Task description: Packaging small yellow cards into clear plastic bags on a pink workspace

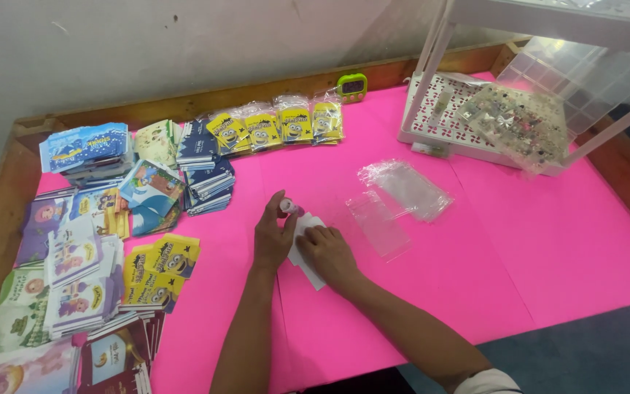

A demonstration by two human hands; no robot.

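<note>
My left hand and my right hand rest close together on the bright pink table cover. The left hand's fingers close around a small roundish object at its fingertips; what it is I cannot make out. The right hand presses flat on a white packet or sheet lying between the two hands. Just to the right lie clear plastic sleeves and a crumpled clear bag.
Stacks of colourful printed packets fill the left side. A row of yellow bagged packets lies at the back. A green timer sits by the wooden rim. A white rack holds a bag of small pieces at back right.
</note>
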